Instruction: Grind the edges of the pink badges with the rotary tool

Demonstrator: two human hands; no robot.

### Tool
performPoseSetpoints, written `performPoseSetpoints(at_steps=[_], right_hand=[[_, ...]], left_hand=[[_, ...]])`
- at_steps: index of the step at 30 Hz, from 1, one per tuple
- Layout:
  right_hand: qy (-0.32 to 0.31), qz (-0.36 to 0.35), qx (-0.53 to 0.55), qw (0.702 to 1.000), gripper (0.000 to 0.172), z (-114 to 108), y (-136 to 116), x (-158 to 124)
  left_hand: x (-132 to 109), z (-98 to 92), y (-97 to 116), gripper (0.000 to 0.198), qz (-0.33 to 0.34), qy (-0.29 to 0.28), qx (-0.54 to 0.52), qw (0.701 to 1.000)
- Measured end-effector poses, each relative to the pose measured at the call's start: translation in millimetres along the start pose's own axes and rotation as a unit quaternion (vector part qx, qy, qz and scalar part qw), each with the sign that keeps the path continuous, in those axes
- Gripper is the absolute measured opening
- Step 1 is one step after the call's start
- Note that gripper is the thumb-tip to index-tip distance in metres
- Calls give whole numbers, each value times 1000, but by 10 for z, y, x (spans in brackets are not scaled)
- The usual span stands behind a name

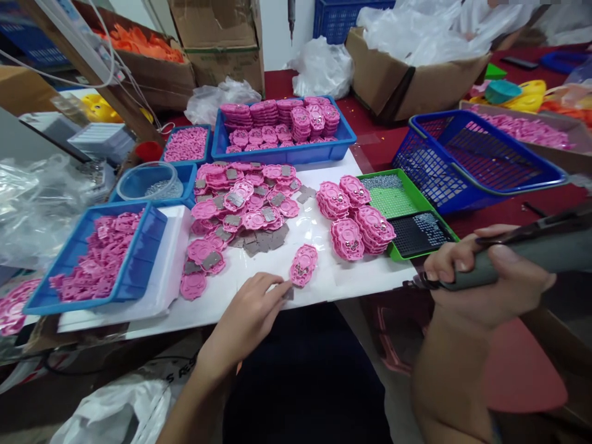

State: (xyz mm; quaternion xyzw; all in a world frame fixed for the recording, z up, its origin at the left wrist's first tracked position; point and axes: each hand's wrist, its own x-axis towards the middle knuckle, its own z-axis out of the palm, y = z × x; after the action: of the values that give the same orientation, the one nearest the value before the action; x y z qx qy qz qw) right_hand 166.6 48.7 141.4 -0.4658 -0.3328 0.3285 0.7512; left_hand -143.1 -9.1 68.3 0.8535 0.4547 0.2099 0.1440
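Observation:
My left hand point(254, 314) is over the white table's front edge, thumb and fingers pinched on a small grey flat piece point(288, 295). Just beyond those fingertips, a single pink plastic part point(303, 265) lies flat with shiny metal bits on it. My right hand point(485, 277) is wrapped round an electric screwdriver point(522, 253), held at the right with its tip pointing left, near the table edge. Stacks of similar pink parts point(346, 238) stand between the hands, farther back. To the left spreads a loose heap of pink parts with grey pieces point(235, 198) on them.
A green tray point(419, 185) holds small screws and a black perforated plate point(419, 234). Blue bins point(134, 271) of pink pieces stand left; a long blue bin point(282, 154) of stacked parts is behind. A blue basket point(467, 179) stands right. Another screwdriver point(291, 18) hangs above.

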Motion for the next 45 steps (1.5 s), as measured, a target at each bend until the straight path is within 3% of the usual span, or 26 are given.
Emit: performPoseSetpoints(at_steps=[3, 7, 17, 23, 32, 39, 45], right_hand=[[4, 1, 5, 1000, 20, 19, 8, -21], [-22, -15, 8, 1000, 18, -20, -20, -23], [-19, -16, 22, 999, 19, -184, -55, 82], [-34, -25, 31, 999, 19, -231, -51, 64], [7, -65, 32, 997, 16, -284, -91, 118], [122, -176, 18, 977, 7, -288, 32, 626], [114, -186, -22, 976, 9, -261, 287, 1066]], left_hand=[[337, 13, -47, 30, 13, -12, -19, 1000], [623, 62, -168, 31, 23, -91, -36, 995], [687, 76, -128, 23, 2, -125, -58, 990], [621, 159, -102, 22, 9, -72, -57, 996], [476, 378, -90, 26, 30, 10, -32, 999], [405, 628, 130, 16, 21, 98, -61, 993], [455, 906, 457, 15, -17, 153, -63, 986]])
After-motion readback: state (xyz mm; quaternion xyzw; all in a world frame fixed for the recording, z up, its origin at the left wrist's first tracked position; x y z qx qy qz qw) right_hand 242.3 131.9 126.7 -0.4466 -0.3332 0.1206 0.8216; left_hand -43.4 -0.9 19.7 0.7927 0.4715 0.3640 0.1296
